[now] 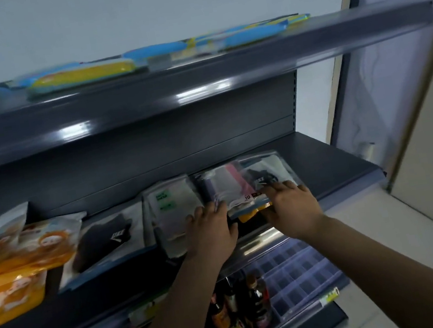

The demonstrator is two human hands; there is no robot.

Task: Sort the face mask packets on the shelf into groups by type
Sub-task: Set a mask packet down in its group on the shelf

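- Dark grey glossy metal: the middle shelf [332, 161], the landmark for all positions here.
- Clear crinkled plastic: a stack of mask packets [244, 185], flat and rectangular, lies at the shelf's centre-right, front edge.
- Left hand [211, 229]: palm down, fingers pressing the stack's left edge.
- Right hand [290, 203]: fingers curled over the stack's near right corner, gripping it.
- Orange glossy packets [11, 264]: far left on the shelf.

A single head-worn wide-angle camera looks forward and slightly down at a dark shelf unit [143, 113] from close range, near enough that both forearms reach in from the bottom edge. The view is tilted, so the shelves slant, and the top shelf [220, 57] looks blurred, perhaps from head movement.
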